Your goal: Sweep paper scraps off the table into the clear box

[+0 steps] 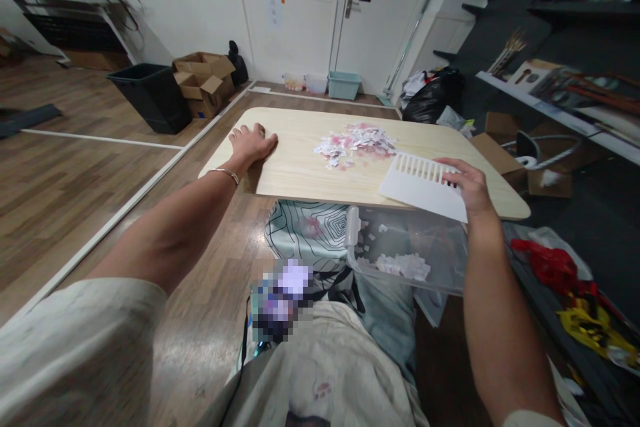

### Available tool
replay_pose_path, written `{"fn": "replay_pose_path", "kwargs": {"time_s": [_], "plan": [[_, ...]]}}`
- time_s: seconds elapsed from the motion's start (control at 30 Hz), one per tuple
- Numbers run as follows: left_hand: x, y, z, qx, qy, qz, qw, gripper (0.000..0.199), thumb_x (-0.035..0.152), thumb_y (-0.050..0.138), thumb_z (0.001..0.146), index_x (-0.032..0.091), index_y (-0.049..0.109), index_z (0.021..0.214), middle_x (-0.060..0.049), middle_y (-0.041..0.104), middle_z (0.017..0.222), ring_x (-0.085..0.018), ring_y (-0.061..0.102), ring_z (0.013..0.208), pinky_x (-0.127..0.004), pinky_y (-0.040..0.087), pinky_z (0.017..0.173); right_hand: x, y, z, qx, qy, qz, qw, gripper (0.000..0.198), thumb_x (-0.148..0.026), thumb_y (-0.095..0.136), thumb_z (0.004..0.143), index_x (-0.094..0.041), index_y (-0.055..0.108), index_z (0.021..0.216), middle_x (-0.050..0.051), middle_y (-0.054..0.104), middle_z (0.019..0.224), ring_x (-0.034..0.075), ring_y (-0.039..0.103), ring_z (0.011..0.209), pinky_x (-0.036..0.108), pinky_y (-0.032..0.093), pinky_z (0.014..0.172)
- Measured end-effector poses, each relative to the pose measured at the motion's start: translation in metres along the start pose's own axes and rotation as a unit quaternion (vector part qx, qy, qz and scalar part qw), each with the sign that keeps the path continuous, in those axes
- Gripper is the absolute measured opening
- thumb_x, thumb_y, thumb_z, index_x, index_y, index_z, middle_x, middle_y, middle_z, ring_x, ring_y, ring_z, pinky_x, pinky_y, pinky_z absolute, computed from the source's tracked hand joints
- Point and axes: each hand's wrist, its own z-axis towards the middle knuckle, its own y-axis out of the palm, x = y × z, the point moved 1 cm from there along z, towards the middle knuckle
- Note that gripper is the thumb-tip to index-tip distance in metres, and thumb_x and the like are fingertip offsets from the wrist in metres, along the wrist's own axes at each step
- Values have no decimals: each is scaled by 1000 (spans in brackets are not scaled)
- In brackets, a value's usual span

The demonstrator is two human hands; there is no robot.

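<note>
The left hand (254, 145) has its fingers spread at the left end of a pale wooden table (295, 163), a bracelet (227, 175) at the wrist. The right hand (470, 188) grips the right end of a white slotted card (423, 188), which lies over the table's near edge, towards its right. On the table, just beyond the card, is a loose heap of white and pink paper scraps (357, 141). Below the table's near edge sits a clear plastic bin (443, 250) (more white scraps (405, 265) lie inside). Left of the table stand a black waste bin (153, 100) and open cardboard boxes (205, 83); beyond its far edge, a teal tub (344, 85) near a door (385, 27).
</note>
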Motion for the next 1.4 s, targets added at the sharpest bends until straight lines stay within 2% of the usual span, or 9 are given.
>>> {"fn": "replay_pose_path", "kwargs": {"time_s": [0.2, 0.4, 0.57, 0.77, 1.0, 1.2, 1.4], "plan": [[-1, 1, 1, 1, 7, -6, 1000, 92, 73, 35, 92, 12, 60, 155, -33, 53, 162, -56, 44, 152, -66, 32, 124, 3, 0, 1, -49, 3, -54, 997, 34, -32, 80, 57, -23, 82, 89, 2, 66, 64, 17, 52, 54, 29, 35, 49], [0, 3, 1, 18, 7, 4, 1000, 90, 72, 34, 92, 12, 63, 153, -33, 57, 157, -54, 49, 149, -63, 36, 124, 15, 0, 6, 3, -26, 2, 1000, 46, -35, 83, 63, -24, 83, 108, 2, 74, 76, 19, 62, 58, 30, 48, 51], [0, 2, 0, 15, 5, 2, 1000, 87, 71, 35, 93, 15, 63, 153, -32, 57, 159, -54, 47, 151, -66, 35, 123, 22, 12, 7, -8, -67, -50, 996, 54, -44, 92, 65, -23, 82, 114, 5, 81, 85, 20, 69, 63, 29, 53, 53], [0, 1, -1, 10, 6, 4, 1000, 87, 71, 34, 94, 15, 63, 153, -30, 57, 159, -53, 47, 151, -64, 35, 124, 16, 28, -4, -50, -108, -98, 988, 59, -47, 90, 69, -17, 84, 120, 8, 83, 91, 18, 67, 60, 27, 50, 49], [0, 1, -1, 9, 4, 5, 1000, 86, 71, 34, 94, 16, 62, 154, -30, 57, 160, -53, 48, 151, -65, 36, 123, 7, 44, -20, -123, -88, -96, 984, 67, -51, 91, 73, -16, 83, 130, 8, 83, 91, 18, 68, 61, 27, 52, 51], [0, 2, -1, 13, 5, 9, 1000, 88, 72, 34, 95, 14, 62, 155, -31, 57, 159, -53, 48, 151, -64, 36, 124, 7, 43, -23, -162, -65, -100, 980, 76, -54, 91, 75, -15, 80, 139, 8, 82, 89, 16, 65, 59, 25, 49, 51], [1, 1, -1, 10, 3, 14, 1000, 87, 70, 33, 95, 14, 62, 155, -31, 57, 159, -53, 49, 150, -65, 36, 123, 5, 38, -22, -179, -60, -108, 976, 74, -51, 89, 76, -15, 79, 140, 8, 81, 89, 15, 62, 58, 24, 45, 50]]}}
